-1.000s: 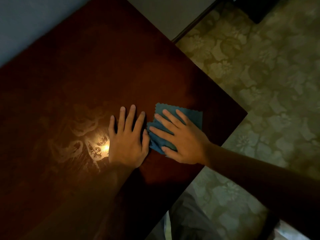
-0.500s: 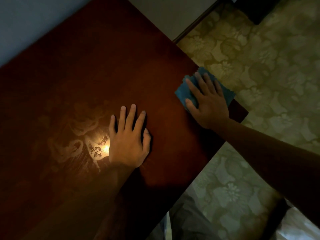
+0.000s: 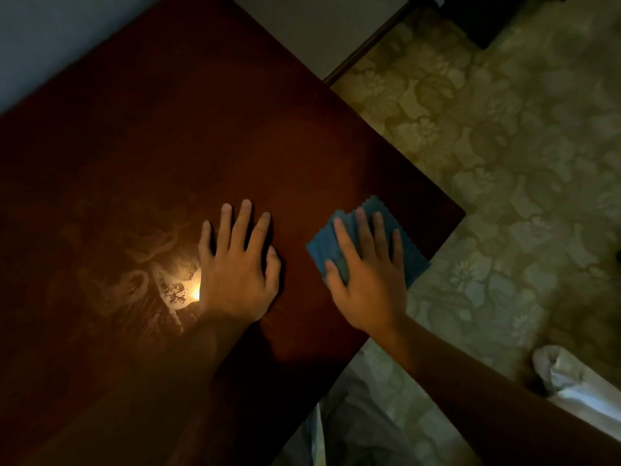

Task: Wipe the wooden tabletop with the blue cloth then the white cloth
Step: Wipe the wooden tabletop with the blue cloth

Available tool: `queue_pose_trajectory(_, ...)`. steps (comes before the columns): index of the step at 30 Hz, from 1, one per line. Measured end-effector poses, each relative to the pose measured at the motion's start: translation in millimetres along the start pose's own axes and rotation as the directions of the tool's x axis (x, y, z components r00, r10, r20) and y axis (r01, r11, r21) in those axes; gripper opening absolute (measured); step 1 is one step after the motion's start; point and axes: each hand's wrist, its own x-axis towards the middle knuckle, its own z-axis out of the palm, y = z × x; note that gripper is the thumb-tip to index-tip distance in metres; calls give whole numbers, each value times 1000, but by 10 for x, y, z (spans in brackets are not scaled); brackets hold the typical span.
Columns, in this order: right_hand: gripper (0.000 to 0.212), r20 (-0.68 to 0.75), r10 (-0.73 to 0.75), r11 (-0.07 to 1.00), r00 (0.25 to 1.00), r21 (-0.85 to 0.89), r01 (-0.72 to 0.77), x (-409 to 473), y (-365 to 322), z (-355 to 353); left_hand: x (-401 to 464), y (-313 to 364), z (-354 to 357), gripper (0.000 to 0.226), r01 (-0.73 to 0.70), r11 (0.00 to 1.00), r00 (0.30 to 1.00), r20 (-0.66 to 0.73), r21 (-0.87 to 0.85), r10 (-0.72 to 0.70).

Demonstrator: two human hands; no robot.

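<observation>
A bright glare spot [image 3: 191,292] shines on the dark wooden desk [image 3: 168,146]. The left hand [image 3: 237,267] lies flat with released grip, likely bracing. The right hand [image 3: 368,274], fingers straight, presses the blue cloth [image 3: 336,242] near the desk's right edge to wipe.

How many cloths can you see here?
1 for certain. The blue cloth lies near the right edge of the wooden tabletop, flat under the right hand. A pale bundle at lower right might be a second cloth; it is too dim to tell.
</observation>
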Motion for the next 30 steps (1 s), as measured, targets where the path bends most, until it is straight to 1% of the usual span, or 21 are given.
queue_pose_trajectory(2,67,4,-121,993,993,5,121,-50,92,-9,-3,4,1,53,-2,1000,1000,-6,-5,2)
queue_pose_trajectory(4,66,1,-246,969,969,13,246,-46,210,-37,2,3,5,53,-6,1000,1000,-13,-12,6)
queue_pose_trajectory(8,67,34,-459,888,888,-31,460,40,504,-105,3,1,-4,54,1,1000,1000,2,-18,-1)
queue_pose_trajectory(10,66,54,-527,846,848,-68,530,121,642,-123,8,-3,-12,54,0,1000,1000,4,-28,0)
queue_pose_trajectory(12,66,58,-537,838,842,-75,540,213,766,-144,7,-5,-15,53,-1,1000,1000,5,-29,1)
queue_pose_trajectory(14,66,40,-472,879,881,-50,474,322,877,-180,2,-10,-14,54,1,999,1000,11,-32,0)
queue_pose_trajectory(16,65,37,-366,929,930,-37,368,421,948,-213,-1,-14,-18,54,-2,999,1000,14,-35,2)
queue_pose_trajectory(18,65,26,-227,973,974,-35,227,486,947,-219,1,-16,-20,54,-5,999,1000,2,-37,5)
queue_pose_trajectory(20,67,-19,-51,999,999,-11,51,525,906,-204,7,-7,-18,54,-6,999,1000,-8,-48,5)
queue_pose_trajectory(22,68,-36,115,993,993,16,-114,550,847,-194,8,-4,-15,54,-9,999,1000,-10,-52,9)
queue_pose_trajectory(24,71,-18,241,970,970,20,-240,578,790,-195,6,-16,-4,55,-10,999,1000,-14,-44,9)
queue_pose_trajectory(30,70,8,454,890,891,39,-454,588,638,-144,-19,-34,14,55,2,999,1000,-12,-45,-2)
